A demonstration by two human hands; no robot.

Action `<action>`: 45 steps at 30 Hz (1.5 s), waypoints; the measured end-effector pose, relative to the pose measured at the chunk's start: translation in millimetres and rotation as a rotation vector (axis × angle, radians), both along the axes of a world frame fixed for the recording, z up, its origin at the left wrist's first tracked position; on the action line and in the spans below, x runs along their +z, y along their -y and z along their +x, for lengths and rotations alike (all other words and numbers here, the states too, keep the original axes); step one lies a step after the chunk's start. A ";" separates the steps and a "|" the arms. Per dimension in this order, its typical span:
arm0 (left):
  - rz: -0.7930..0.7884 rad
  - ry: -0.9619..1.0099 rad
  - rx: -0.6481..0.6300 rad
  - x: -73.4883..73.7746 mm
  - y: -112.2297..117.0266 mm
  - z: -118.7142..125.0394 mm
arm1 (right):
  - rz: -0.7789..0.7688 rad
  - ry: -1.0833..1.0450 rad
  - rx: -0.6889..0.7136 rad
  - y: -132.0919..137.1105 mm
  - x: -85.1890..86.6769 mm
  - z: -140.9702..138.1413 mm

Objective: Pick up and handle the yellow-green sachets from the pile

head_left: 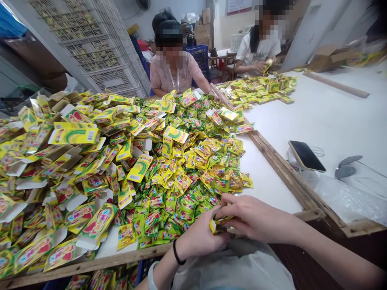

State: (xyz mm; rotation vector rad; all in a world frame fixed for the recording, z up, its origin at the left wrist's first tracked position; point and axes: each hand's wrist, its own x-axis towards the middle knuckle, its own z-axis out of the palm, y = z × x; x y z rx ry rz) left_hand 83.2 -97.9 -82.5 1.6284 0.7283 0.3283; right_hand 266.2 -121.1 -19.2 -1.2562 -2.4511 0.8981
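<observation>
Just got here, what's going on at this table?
The wearer's left hand and right hand hold a small yellow pack, partly hidden, by the table. Yellow boxes are heaped at left, sachets beside them. Across, a person in pink has an arm stretched out; a person in white holds a yellow item.

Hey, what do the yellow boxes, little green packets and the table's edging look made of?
Yellow boxes: likely thin glossy cardboard, with sharp folds and pale unprinted flaps. Green packets: probably shiny plastic film, crinkled and catching highlights. Table's edging: apparently unpainted wood, matte brown and worn-looking.
</observation>
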 end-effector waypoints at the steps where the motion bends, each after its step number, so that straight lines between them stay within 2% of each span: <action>1: 0.008 0.005 0.026 -0.5 -0.5 0.7 | 0.012 -0.005 -0.028 0.2 -3.2 -2.7; 4: 0.004 0.019 0.097 -0.8 -1.7 2.4 | 0.060 0.000 -0.165 1.2 -14.3 -10.4; 6: -0.027 0.022 0.123 -0.6 -2.7 2.7 | 0.111 0.040 -0.192 2.1 -20.6 -13.6; 9: -0.083 0.016 0.052 -0.5 -4.4 1.4 | 0.208 0.134 -0.028 2.9 -23.0 -14.5; 12: -0.115 0.000 -0.046 -1.2 -4.4 -0.2 | 0.237 0.198 0.097 2.5 -15.8 -10.6; 15: -0.140 -0.013 -0.027 -0.7 -3.8 -1.3 | 0.156 0.157 0.067 1.7 -6.3 -5.2; 18: -0.186 0.012 -0.016 3.7 -5.7 -2.6 | 0.085 0.021 0.008 2.0 -3.9 -2.4; 22: -0.239 0.029 -0.100 11.8 -9.9 -4.8 | 0.151 -0.185 -0.075 1.4 -11.4 -0.5; 24: -0.229 0.012 -0.110 13.1 -9.9 -5.0 | 0.174 -0.213 -0.103 -0.1 -14.6 0.9; 28: -0.220 -0.031 -0.097 9.4 -6.1 -1.7 | 0.108 -0.150 -0.063 -3.1 -15.0 -0.7; 33: -0.270 0.008 -0.190 7.1 -5.9 2.6 | 0.094 -0.146 0.032 -4.9 -14.0 -7.1; 37: -0.401 0.036 -0.059 12.1 -13.4 -3.3 | -0.097 -0.337 -0.061 -8.6 -18.5 4.3; 39: -0.410 0.013 -0.010 16.0 -16.5 -6.2 | -0.151 -0.392 -0.104 -10.8 -20.2 10.5; 41: -0.377 -0.008 -0.018 20.5 -18.5 -6.2 | -0.148 -0.375 -0.121 -12.6 -19.7 11.8; 45: -0.345 0.039 -0.057 30.2 -23.1 -0.1 | -0.189 -0.344 -0.056 -16.7 -11.0 4.9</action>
